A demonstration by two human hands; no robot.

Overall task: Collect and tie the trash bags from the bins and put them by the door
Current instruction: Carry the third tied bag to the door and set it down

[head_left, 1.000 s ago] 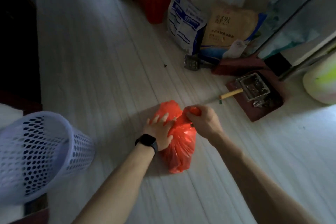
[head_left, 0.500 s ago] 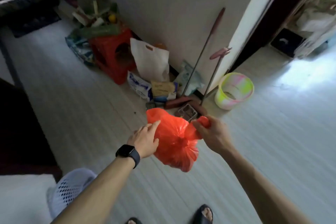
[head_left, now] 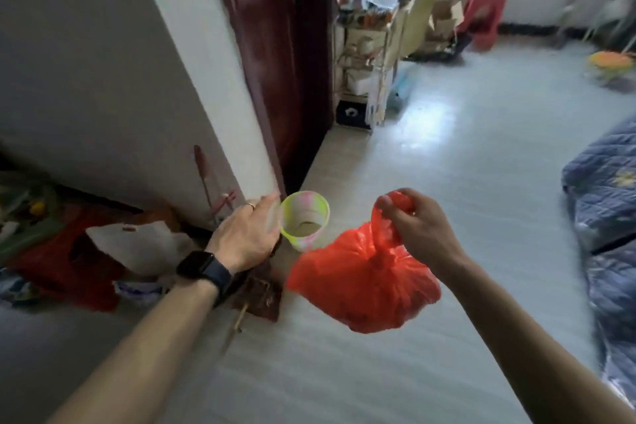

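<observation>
Red trash bag (head_left: 364, 282) hanging above the floor (head_left: 447, 182), twisted neck clamped in the curled fingers of the right hand (head_left: 420, 227), left hand (head_left: 247, 237) beside it, fingers relaxed, straight, holding nothing, pastel bin (head_left: 306, 217) standing at the foot of the dark door (head_left: 285, 45).

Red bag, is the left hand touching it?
Apart. The head view shows a gap between the left hand and the red bag; only the right hand grips its top.
</observation>
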